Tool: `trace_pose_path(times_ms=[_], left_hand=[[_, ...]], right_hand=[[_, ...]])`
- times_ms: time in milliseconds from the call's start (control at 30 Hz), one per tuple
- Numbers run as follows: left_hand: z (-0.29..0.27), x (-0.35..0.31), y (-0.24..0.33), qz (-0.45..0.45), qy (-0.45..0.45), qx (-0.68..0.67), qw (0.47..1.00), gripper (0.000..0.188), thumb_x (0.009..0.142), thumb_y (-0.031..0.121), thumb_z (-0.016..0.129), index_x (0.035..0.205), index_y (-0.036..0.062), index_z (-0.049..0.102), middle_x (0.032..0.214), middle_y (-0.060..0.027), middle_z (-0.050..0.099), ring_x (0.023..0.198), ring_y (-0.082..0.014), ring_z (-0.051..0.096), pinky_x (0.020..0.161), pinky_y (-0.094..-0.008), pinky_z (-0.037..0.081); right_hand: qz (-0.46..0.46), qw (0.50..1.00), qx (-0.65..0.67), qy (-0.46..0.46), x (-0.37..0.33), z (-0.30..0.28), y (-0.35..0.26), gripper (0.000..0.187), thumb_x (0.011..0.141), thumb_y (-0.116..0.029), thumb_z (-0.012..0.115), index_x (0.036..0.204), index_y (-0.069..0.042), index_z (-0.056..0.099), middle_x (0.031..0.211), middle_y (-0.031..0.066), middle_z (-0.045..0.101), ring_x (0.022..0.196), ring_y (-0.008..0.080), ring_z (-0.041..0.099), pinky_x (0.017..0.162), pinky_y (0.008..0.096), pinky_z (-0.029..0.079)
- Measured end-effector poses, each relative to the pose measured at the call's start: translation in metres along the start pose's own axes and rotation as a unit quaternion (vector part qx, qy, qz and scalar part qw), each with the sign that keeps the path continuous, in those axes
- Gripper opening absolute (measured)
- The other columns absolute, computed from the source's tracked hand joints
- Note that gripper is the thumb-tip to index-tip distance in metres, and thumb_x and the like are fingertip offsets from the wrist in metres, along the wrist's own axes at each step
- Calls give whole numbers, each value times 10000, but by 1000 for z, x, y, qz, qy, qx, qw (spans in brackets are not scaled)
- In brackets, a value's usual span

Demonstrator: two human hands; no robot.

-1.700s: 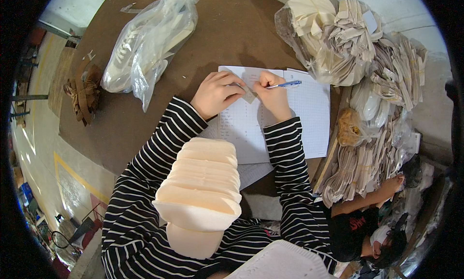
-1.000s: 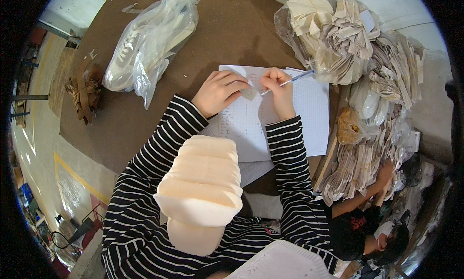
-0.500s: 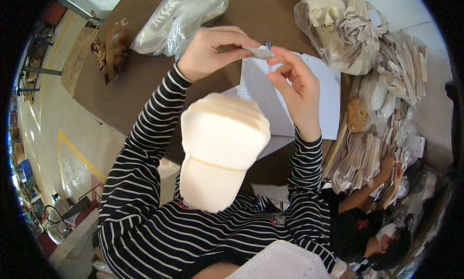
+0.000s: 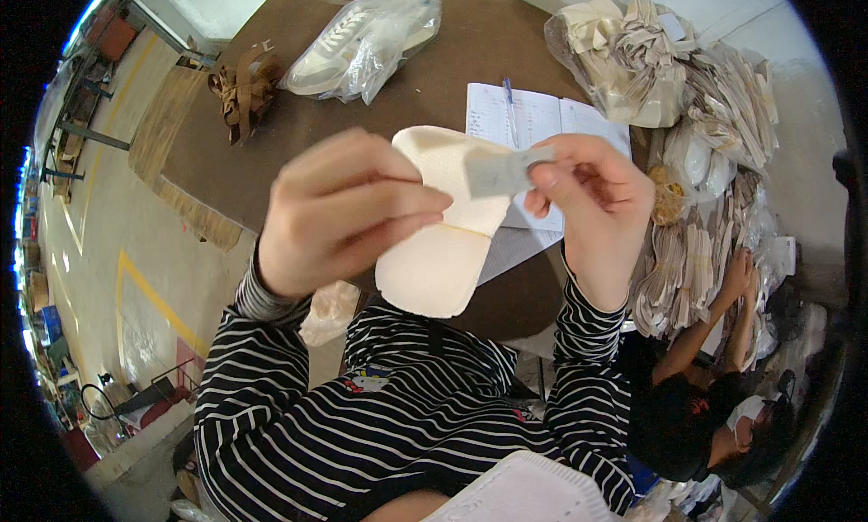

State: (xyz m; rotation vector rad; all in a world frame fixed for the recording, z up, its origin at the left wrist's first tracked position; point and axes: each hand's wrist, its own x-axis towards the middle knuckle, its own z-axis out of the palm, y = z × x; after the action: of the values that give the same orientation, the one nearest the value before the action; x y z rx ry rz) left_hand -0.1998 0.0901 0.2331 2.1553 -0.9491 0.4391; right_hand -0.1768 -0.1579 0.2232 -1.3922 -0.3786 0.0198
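1. Fingers of your right hand (image 4: 597,214) were closed on a small grey rectangular slip (image 4: 493,174), with the thumb pressed over its right end, just right of the centre of the frame.
2. Your left hand (image 4: 348,210) was blurred, left of centre, its fingers bent toward the slip but apart from it; whether they gripped anything, you could not tell from this view.
3. Behind the left fingertips and the slip, a cream insole-shaped piece (image 4: 429,273) stood in mid-frame, tilted, with a line across its middle.
4. Beyond your right hand, an open notebook (image 4: 542,119) lay on the brown table (image 4: 452,42), and a blue pen (image 4: 511,106) rested on its left page.
5. Toward the upper left, you had a pale lace-up sneaker (image 4: 339,52) inside a clear plastic bag, with a bundle of brown straps (image 4: 244,92) just beside it.
6. At the upper right sat a clear bag of folded cream cloth (image 4: 624,70); below it, bundles of beige strips (image 4: 678,273) filled the right side.
7. Another person in a black shirt (image 4: 683,427) was at the lower right, both hands near those strips.
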Motion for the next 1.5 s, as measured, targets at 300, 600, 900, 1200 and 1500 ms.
trace_pose_path(times_ms=[300,600,900,1200,1500], left_hand=[[36,-26,32,-128,-1,94,987,134,759,45,729,888,32,695,985,-71,582,868,-242,643,746,-349,548],[48,-15,31,-125,-1,86,988,98,818,-8,647,888,3,580,1005,-120,527,887,-304,596,777,-387,494],[58,-16,22,-160,35,67,984,100,849,-9,616,933,10,564,1060,-133,534,891,-324,603,780,-393,494],[64,-24,6,-182,171,-117,961,71,915,10,590,984,-2,583,1083,-110,545,937,-204,574,814,-311,477],[101,-63,-31,-92,337,-294,890,331,998,345,534,1175,70,489,1326,-184,463,1230,-297,481,1045,-453,373]], right_hand=[[64,988,-131,-54,-13,9,31,244,888,-26,704,1128,14,692,813,13,669,706,54,596,646,202,496],[-13,975,-220,2,-15,14,34,257,863,-60,720,1103,23,681,838,127,696,672,139,644,622,270,523],[-34,962,-243,-116,-2,-1,24,213,889,-101,664,1070,4,705,973,157,697,792,264,675,713,329,523],[-77,967,-240,-43,-9,-10,30,208,907,-90,663,1109,-55,702,915,73,628,702,180,583,642,280,473],[-101,887,-432,126,-28,-118,14,147,859,-25,690,1002,-16,723,874,73,656,656,128,529,625,259,435]])
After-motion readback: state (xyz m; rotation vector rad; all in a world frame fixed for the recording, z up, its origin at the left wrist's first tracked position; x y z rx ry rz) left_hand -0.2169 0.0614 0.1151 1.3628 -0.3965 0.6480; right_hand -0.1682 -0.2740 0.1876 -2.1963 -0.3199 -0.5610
